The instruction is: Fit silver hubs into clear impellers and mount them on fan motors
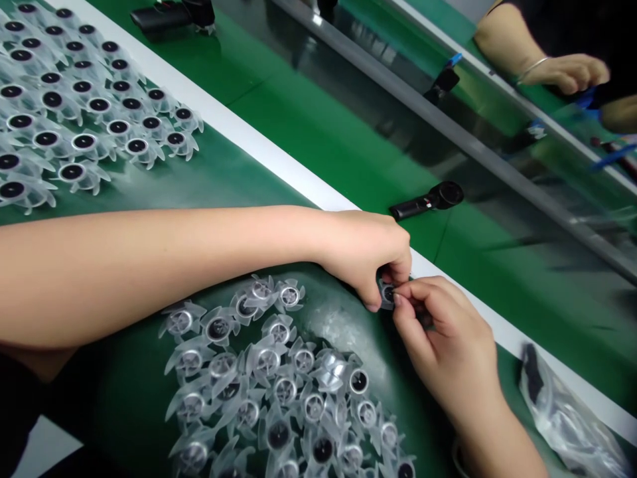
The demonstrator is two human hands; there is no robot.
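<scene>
Centrally, 2 bare hands meet over a small translucent plastic fan impeller [387,293], held just above a green work surface [223,179]. The left hand [361,255] is clenched, its fingers gripping the impeller's rim, while the right hand [442,332] is closed with its fingertips [403,299] pinching at the hub; whether a further small part lies between them cannot be told.

Risk: the grip is a narrow one, so a slip of the fingertips could drop the impeller into the loose pile of impellers [279,378] directly below. The left forearm [149,272], lying just beside that pile, could also disturb it if dragged across.

Surface: a white strip [249,136] crosses the green work surface diagonally. At upper left, a group of impellers [84,99] lies in rough rows, showing black hub centres. A black handheld tool [425,201] rests beyond the strip, and a clear plastic bag [567,411] lies at lower right.

Room: a grey metal rail [448,133] runs across the far side, and a co-worker's hand [562,73], with a bangle at the wrist, lies at upper right.
</scene>
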